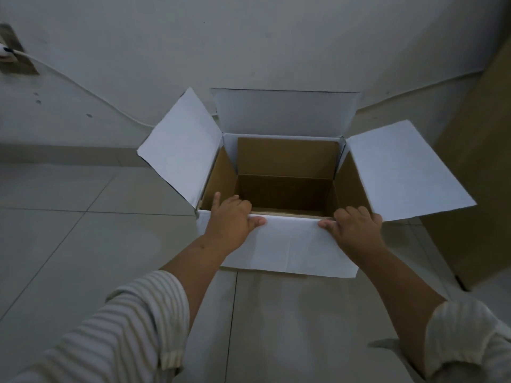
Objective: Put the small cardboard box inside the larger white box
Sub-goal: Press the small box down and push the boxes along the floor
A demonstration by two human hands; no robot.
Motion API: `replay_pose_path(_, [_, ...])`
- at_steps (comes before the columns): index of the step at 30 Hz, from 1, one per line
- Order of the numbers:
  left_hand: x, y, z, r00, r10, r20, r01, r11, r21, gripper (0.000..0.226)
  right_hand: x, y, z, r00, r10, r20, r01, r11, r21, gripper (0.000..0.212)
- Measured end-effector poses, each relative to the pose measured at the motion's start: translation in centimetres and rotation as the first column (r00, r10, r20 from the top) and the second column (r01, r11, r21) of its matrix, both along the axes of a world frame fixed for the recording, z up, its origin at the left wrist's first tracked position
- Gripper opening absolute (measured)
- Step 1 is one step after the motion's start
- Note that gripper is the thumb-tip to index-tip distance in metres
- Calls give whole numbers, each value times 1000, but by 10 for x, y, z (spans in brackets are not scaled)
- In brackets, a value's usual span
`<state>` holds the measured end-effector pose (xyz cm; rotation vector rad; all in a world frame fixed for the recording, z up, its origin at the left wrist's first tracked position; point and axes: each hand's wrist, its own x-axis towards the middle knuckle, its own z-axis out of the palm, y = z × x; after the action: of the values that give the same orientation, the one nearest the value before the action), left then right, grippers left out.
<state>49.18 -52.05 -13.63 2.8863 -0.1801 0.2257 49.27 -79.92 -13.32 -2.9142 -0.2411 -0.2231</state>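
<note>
The large white box (279,244) stands open on the tiled floor against the wall, its four flaps spread outward. Brown cardboard (287,157) lines its inside, with white showing at the two back corners; it looks like an open brown box nested inside with its flaps upright, though I cannot tell for sure. The bottom is dark and nothing else shows in it. My left hand (231,219) grips the near rim at the left, fingers inside and thumb on the white front flap. At the right of that rim, my right hand (355,226) grips the same way.
A tall brown cardboard panel (475,167) stands close to the right of the box. The grey wall (249,51) rises right behind it. A white cable (83,89) runs down the wall from a socket (11,51) at the far left. Pale floor tiles (83,244) lie around.
</note>
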Motion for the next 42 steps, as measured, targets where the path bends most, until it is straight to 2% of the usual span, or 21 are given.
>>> replay_pose_path(6, [16,-60,1,999,-32,2,32,999,-10,47,7,-56,-1,997,-72,14,72,997,-39,37])
replay_pose_path(12, [28,-108,6,999,-13,-36,13,1000,4,42,22,-96,5,995,-93,-45,92,995,-30,38])
replay_pose_path(19, [37,-127,20,985,34,-171,-28,999,39,39,36,-104,3,996,8,-87,-7,1000,16,48])
replay_pose_path(28, [62,-161,18,990,27,-141,-14,995,94,41,72,-146,-1,998,58,-31,-58,998,7,42])
replay_pose_path(32, [78,-169,21,985,-9,-174,27,994,107,41,76,-153,-2,1000,19,-4,-19,999,-45,40])
replay_pose_path(42, [101,-221,25,967,-25,-252,54,993,109,43,97,-192,20,978,-66,-200,12,965,-260,39])
